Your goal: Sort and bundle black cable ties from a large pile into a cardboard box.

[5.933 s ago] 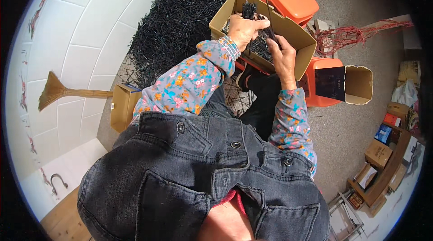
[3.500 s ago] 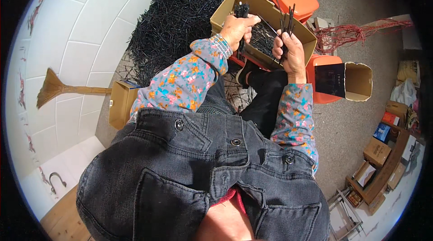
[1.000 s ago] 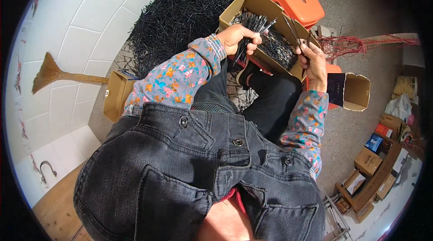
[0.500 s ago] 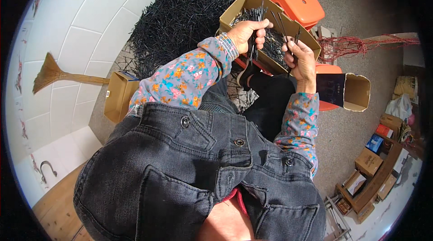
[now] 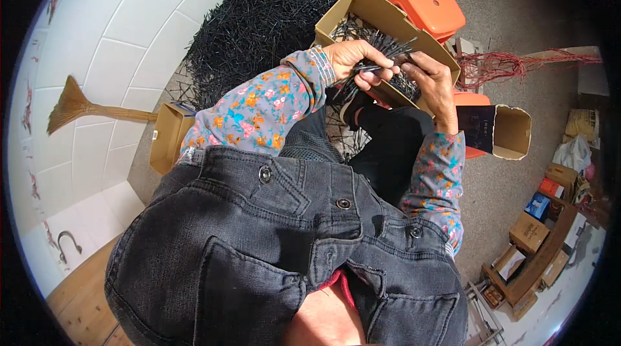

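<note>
Our right hand [image 5: 435,79] has moved inward, half-curled, its hold unclear. Our left hand [image 5: 359,62] clenches black sticks [image 5: 391,47] over the near edge of the box [image 5: 378,12].

A white wall of large rectangular tiles [image 5: 139,42] stands left of a speckled grey floor [image 5: 482,197] bearing an orange plastic stool [image 5: 417,6] with 1 hole.

On my monitor I see glossy black sticks [image 5: 387,46] over a matt cardboard box [image 5: 340,20] and, beyond its far edge, a smooth plastic stool [image 5: 430,9].
</note>
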Demonstrator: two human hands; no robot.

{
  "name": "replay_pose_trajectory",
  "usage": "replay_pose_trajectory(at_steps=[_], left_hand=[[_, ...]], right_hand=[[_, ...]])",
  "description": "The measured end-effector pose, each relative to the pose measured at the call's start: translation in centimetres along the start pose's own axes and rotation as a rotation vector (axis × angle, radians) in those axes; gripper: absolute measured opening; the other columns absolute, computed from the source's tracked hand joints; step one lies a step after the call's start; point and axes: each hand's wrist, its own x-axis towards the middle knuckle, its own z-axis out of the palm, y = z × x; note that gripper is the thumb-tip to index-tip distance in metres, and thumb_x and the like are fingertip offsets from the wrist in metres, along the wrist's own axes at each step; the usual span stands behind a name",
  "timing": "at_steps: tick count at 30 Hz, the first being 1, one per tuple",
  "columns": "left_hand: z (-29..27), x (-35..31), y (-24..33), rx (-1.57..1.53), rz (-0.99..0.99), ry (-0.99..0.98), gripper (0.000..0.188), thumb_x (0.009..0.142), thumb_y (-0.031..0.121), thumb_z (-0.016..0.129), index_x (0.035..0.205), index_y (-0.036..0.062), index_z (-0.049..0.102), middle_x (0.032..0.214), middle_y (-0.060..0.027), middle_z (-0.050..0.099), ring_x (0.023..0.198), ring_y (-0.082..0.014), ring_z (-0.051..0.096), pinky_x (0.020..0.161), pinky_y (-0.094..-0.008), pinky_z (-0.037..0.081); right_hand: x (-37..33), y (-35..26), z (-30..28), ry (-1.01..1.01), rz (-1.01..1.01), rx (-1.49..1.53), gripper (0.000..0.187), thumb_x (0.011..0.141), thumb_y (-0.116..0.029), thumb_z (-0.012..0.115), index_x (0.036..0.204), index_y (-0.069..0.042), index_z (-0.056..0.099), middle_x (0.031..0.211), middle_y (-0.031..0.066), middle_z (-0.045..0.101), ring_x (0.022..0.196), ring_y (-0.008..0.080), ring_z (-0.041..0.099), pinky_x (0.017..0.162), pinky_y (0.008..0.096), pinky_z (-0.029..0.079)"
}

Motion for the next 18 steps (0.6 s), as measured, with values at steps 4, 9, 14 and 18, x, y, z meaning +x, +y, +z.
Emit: replay_pose_trajectory(at_steps=[4, 9, 14, 18], left_hand=[[-1.3, 0.0, -1.0, -0.125, 0.02, -0.094, 0.016, 0.088, 0.021, 0.054, 0.086, 0.0046, 0.055, 0.052, 0.007, 0.035, 0.044, -0.0047, 0.032, 0.04, -0.0213, 0.026], [-2.2, -0.2, -1.7, -0.053, 0.204, 0.183, 0.013, 0.085, 0.019, 0.06, 0.083, 0.0075, 0.054, 0.053, 0.0074, 0.037, 0.045, -0.0048, 0.034, 0.041, -0.0213, 0.028], [-0.7, 0.6, -1.6, -0.013, 0.339, 0.409, 0.014, 0.084, 0.02, 0.063, 0.08, 0.0096, 0.054, 0.052, 0.0079, 0.037, 0.044, -0.0052, 0.036, 0.041, -0.0213, 0.03], [-1.2, 1.6, -2.1, -0.022, 0.399, 0.485, 0.017, 0.081, 0.019, 0.066, 0.075, 0.0097, 0.053, 0.052, 0.0065, 0.039, 0.043, -0.006, 0.037, 0.04, -0.0219, 0.031]], right_hand=[[-0.1, 0.1, -0.1, 0.12, 0.334, 0.25, 0.021, 0.088, -0.015, 0.055, 0.102, -0.001, 0.061, 0.076, 0.0048, 0.061, 0.058, 0.006, 0.05, 0.047, 0.0185, 0.036], [-0.5, 3.3, 0.0, 0.154, 0.434, 0.878, 0.031, 0.094, -0.025, 0.045, 0.111, -0.001, 0.053, 0.073, 0.0059, 0.059, 0.05, 0.0085, 0.043, 0.042, 0.0195, 0.031], [-0.6, 5.3, 1.1, -0.114, 0.435, 1.233, 0.04, 0.094, -0.03, 0.039, 0.11, 0.004, 0.052, 0.075, 0.0075, 0.058, 0.05, 0.0093, 0.039, 0.043, 0.0217, 0.03], [-0.4, 5.6, 1.5, -0.115, 0.467, 1.244, 0.04, 0.093, -0.028, 0.04, 0.109, 0.007, 0.052, 0.08, 0.0091, 0.058, 0.056, 0.0115, 0.042, 0.048, 0.0238, 0.034]])
